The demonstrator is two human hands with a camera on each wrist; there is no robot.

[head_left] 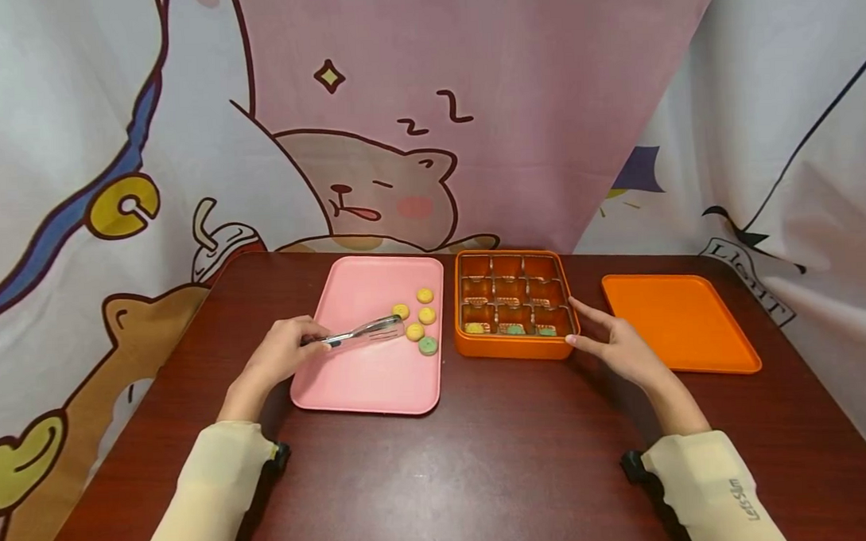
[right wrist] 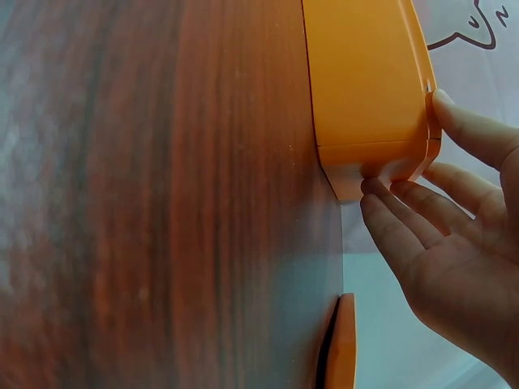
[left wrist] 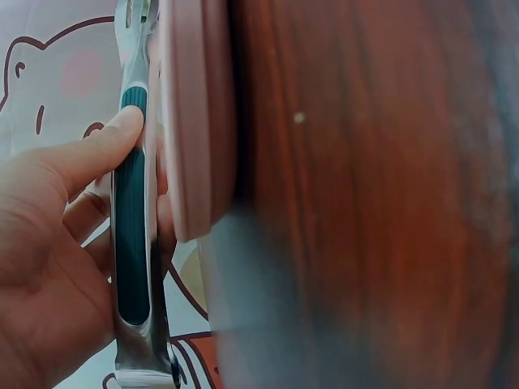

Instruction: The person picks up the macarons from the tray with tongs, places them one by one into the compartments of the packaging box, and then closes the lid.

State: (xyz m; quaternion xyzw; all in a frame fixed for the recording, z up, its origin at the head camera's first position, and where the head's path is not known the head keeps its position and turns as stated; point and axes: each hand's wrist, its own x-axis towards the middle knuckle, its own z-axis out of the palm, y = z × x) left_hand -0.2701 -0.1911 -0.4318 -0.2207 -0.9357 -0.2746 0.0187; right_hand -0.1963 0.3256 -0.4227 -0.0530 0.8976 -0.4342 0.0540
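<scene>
My left hand (head_left: 281, 351) holds metal tongs (left wrist: 134, 219) with dark green grips, thumb on one arm and fingers on the other. The tips of the tongs are over the pink tray (head_left: 358, 384), close to a yellow cookie-like piece (head_left: 400, 311); whether they touch it I cannot tell. Several more yellow pieces (head_left: 426, 315) and a green one (head_left: 428, 345) lie along the tray's right side. With straight, relaxed fingers my right hand (head_left: 625, 351) touches the right front corner of the orange divided box (right wrist: 373, 81). In its front row sit one yellow and two green pieces.
An orange lid-like tray (head_left: 682, 325) lies on the dark wooden table (head_left: 511, 451), right of the box. Behind the table hangs a printed curtain (head_left: 528, 124). The box stands close beside the pink tray.
</scene>
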